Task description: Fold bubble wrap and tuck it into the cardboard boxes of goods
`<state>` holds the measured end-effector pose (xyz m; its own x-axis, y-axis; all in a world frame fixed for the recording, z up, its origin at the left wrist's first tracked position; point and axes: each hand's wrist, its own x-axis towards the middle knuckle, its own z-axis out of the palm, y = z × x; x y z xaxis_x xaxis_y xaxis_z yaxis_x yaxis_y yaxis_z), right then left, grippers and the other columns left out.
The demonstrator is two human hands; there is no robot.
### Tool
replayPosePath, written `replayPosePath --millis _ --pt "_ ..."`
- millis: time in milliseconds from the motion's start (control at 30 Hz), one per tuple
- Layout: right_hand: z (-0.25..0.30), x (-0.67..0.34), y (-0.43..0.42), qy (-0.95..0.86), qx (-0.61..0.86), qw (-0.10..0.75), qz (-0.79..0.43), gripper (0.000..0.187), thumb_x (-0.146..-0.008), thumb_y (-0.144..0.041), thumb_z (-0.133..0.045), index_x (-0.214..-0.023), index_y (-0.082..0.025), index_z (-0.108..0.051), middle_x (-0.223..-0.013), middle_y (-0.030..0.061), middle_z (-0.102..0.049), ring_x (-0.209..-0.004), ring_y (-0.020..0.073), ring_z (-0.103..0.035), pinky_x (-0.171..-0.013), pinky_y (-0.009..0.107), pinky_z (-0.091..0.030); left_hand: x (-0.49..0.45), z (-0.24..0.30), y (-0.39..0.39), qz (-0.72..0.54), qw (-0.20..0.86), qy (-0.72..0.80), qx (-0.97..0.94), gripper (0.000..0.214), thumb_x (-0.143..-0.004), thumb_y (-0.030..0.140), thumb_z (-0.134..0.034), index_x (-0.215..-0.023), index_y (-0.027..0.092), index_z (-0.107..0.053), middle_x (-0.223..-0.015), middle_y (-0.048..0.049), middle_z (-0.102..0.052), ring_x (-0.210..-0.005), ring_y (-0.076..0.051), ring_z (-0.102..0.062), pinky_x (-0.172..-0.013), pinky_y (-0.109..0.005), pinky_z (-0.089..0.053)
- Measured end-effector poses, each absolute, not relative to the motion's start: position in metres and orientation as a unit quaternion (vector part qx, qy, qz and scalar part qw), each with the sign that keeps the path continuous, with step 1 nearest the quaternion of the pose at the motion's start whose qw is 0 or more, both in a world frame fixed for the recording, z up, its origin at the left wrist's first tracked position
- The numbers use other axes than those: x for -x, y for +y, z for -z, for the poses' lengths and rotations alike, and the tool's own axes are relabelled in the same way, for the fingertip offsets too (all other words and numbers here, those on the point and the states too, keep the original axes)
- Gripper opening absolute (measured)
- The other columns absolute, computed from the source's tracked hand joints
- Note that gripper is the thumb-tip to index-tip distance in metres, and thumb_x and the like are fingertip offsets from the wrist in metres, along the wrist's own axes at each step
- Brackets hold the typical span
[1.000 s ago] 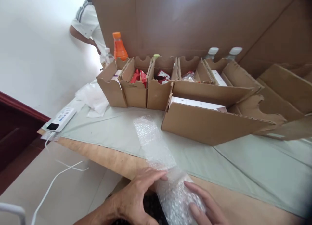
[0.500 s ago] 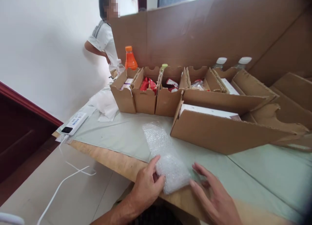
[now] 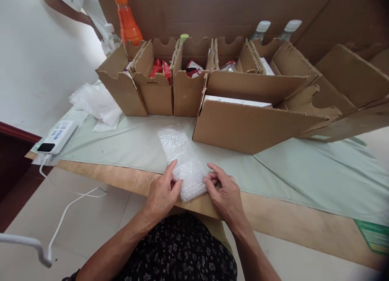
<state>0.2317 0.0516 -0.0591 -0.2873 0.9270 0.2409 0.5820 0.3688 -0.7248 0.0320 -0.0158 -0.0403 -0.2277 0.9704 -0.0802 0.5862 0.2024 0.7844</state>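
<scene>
A clear bubble wrap pouch (image 3: 190,167) lies flat on the green cloth, its near end at the wooden table edge. At its left edge, my left hand (image 3: 164,189) grips it between thumb and forefinger, the other fingers curled beneath. Opposite, my right hand (image 3: 223,189) has thumb and fingers bent onto the right edge of the pouch. Whether anything is inside the wrap cannot be made out.
Behind stands a row of cardboard bins (image 3: 154,90) with red packets and white boxes. A wider carton (image 3: 249,125) is at right. A power bank (image 3: 57,137), its white cable (image 3: 65,212) and crumpled plastic (image 3: 97,104) are left. Beyond are an orange bottle (image 3: 127,23) and a person's arm (image 3: 68,9).
The view has tilted down, bringing my lap into sight. My right hand has closed in on the right edge of the bubble wrap; my left hand keeps to the left edge.
</scene>
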Motion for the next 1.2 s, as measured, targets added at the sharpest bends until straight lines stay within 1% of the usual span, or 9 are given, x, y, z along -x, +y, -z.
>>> replayPosePath --millis 200,300,400,567,667,733,867,967,1200 --pt "0.066 -0.225 0.048 -0.798 0.49 0.317 -0.152 0.03 -0.098 -0.024 -0.053 -0.121 -0.017 -0.07 -0.081 0.002 -0.074 -0.072 0.0189 -0.066 -0.078 0.037 -0.045 -0.031 0.042 -0.014 -0.243 0.158 0.741 -0.605 0.057 -0.092 0.023 -0.061 -0.148 0.016 -0.051 -0.076 0.0014 -0.066 -0.067 -0.019 -0.063 -0.067 -0.031 -0.05" --pt "0.068 -0.223 0.048 -0.811 0.482 0.31 -0.114 0.03 -0.099 -0.02 -0.052 -0.123 -0.015 -0.069 -0.083 0.0025 -0.074 -0.073 0.019 -0.066 -0.075 0.036 -0.042 -0.036 0.04 -0.024 -0.293 0.043 0.703 -0.646 0.049 -0.096 0.023 -0.061 -0.143 0.014 -0.054 -0.107 -0.0112 -0.07 -0.097 -0.026 -0.068 -0.084 -0.039 -0.057" --pt "0.068 -0.224 0.049 -0.822 0.471 0.306 -0.093 0.03 -0.1 -0.019 -0.052 -0.125 -0.015 -0.066 -0.086 0.0039 -0.073 -0.076 0.0197 -0.067 -0.073 0.035 -0.043 -0.046 0.037 -0.035 -0.291 0.04 0.621 -0.727 0.042 -0.094 0.02 -0.064 -0.136 0.017 -0.058 -0.131 -0.0153 -0.066 -0.124 -0.032 -0.06 -0.104 -0.049 -0.054" --pt "0.052 -0.241 0.046 -0.858 0.407 0.303 -0.078 0.032 -0.1 -0.026 -0.057 -0.129 -0.019 -0.064 -0.124 0.0149 -0.07 -0.107 0.0273 -0.068 -0.086 0.041 -0.051 -0.055 0.039 -0.038 -0.255 0.089 0.595 -0.757 0.029 -0.092 0.009 -0.061 -0.119 0.017 -0.063 -0.122 -0.0126 -0.071 -0.116 -0.031 -0.065 -0.098 -0.051 -0.056" --pt "0.039 -0.251 0.043 -0.914 0.308 0.243 -0.106 0.043 -0.093 -0.014 -0.053 -0.134 -0.019 -0.063 -0.149 0.0166 -0.059 -0.134 0.0322 -0.058 -0.101 0.049 -0.051 -0.053 0.04 -0.033 -0.283 0.072 0.585 -0.756 0.027 -0.092 0.003 -0.055 -0.114 0.016 -0.064 -0.116 -0.0113 -0.074 -0.11 -0.029 -0.069 -0.094 -0.048 -0.057" --pt "0.033 -0.253 0.041 -0.934 0.271 0.207 -0.108 0.048 -0.088 -0.005 -0.048 -0.131 -0.019 -0.066 -0.148 0.0145 -0.062 -0.142 0.0325 -0.054 -0.104 0.051 -0.051 -0.05 0.04 -0.032 -0.323 0.061 0.577 -0.748 0.026 -0.091 0.001 -0.053 -0.107 0.017 -0.066 -0.108 -0.0092 -0.077 -0.106 -0.027 -0.071 -0.093 -0.046 -0.057" --pt "0.027 -0.251 0.039 -0.928 0.263 0.204 -0.169 0.035 -0.096 -0.006 -0.048 -0.117 -0.022 -0.072 -0.12 0.0093 -0.077 -0.116 0.0258 -0.07 -0.096 0.046 -0.055 -0.044 0.037 -0.039 -0.398 0.115 0.581 -0.701 0.02 -0.09 0.004 -0.057 -0.099 0.019 -0.067 -0.09 -0.004 -0.077 -0.087 -0.021 -0.072 -0.083 -0.04 -0.057" --pt "0.028 -0.245 0.038 -0.902 0.295 0.207 -0.237 0.028 -0.102 -0.016 -0.05 -0.117 -0.022 -0.073 -0.106 0.0071 -0.08 -0.093 0.0215 -0.073 -0.087 0.041 -0.058 -0.038 0.038 -0.045 -0.414 0.16 0.599 -0.666 0.018 -0.089 0.01 -0.061 -0.103 0.019 -0.068 -0.088 -0.0034 -0.076 -0.081 -0.019 -0.069 -0.076 -0.036 -0.056" --pt "0.044 -0.23 0.045 -0.834 0.384 0.245 -0.31 0.03 -0.102 -0.029 -0.057 -0.128 -0.021 -0.07 -0.115 0.0092 -0.078 -0.094 0.0218 -0.075 -0.084 0.037 -0.063 -0.031 0.047 -0.042 -0.356 0.107 0.656 -0.657 0.016 -0.096 0.015 -0.057 -0.108 0.018 -0.068 -0.092 -0.0056 -0.075 -0.087 -0.023 -0.067 -0.079 -0.038 -0.054"
